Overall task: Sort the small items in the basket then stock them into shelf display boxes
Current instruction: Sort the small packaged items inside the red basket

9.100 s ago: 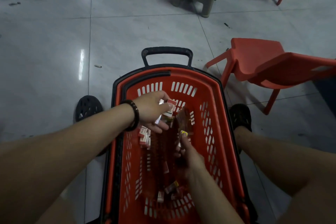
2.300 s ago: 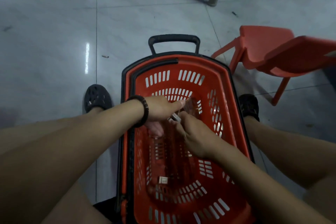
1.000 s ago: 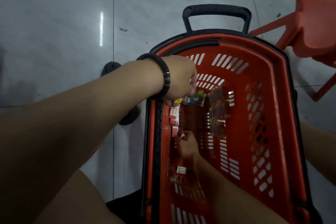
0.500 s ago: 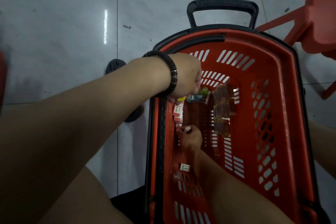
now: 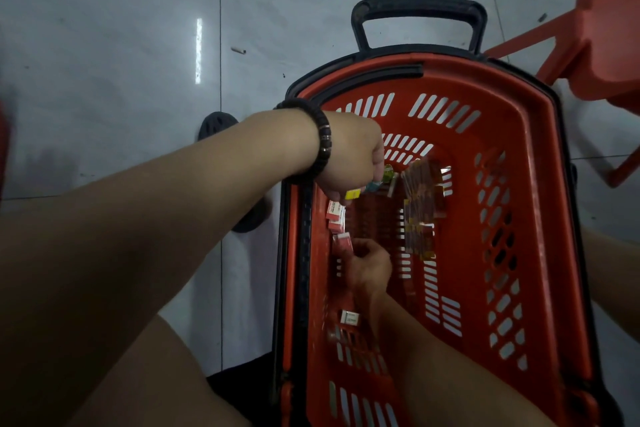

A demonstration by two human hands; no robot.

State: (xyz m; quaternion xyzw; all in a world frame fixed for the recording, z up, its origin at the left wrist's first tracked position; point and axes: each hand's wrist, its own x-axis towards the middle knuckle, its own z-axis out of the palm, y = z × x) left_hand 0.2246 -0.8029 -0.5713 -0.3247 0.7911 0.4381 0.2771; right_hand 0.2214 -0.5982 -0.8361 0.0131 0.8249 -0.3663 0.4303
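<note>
A red plastic basket (image 5: 540, 218) with a black handle stands on the floor between my legs. My left hand (image 5: 349, 156) hovers over its left rim, fingers curled round several small coloured items (image 5: 367, 189), yellow, teal and green. Down on the basket floor my right hand (image 5: 370, 263) pinches a small red-and-white box (image 5: 343, 243) at the near end of a row of like boxes (image 5: 335, 215) along the left wall. A stack of dark red packets (image 5: 420, 208) lies in the middle. One white box (image 5: 349, 317) lies alone near me.
A red plastic chair (image 5: 595, 59) stands close to the basket's far right corner. My black shoe (image 5: 214, 125) is on the grey tiled floor left of the basket. My knees flank the basket on both sides.
My right hand has slid a little farther along the left wall to the red-and-white boxes. My left hand stays over the rim with its handful of items. The view has shifted slightly.
</note>
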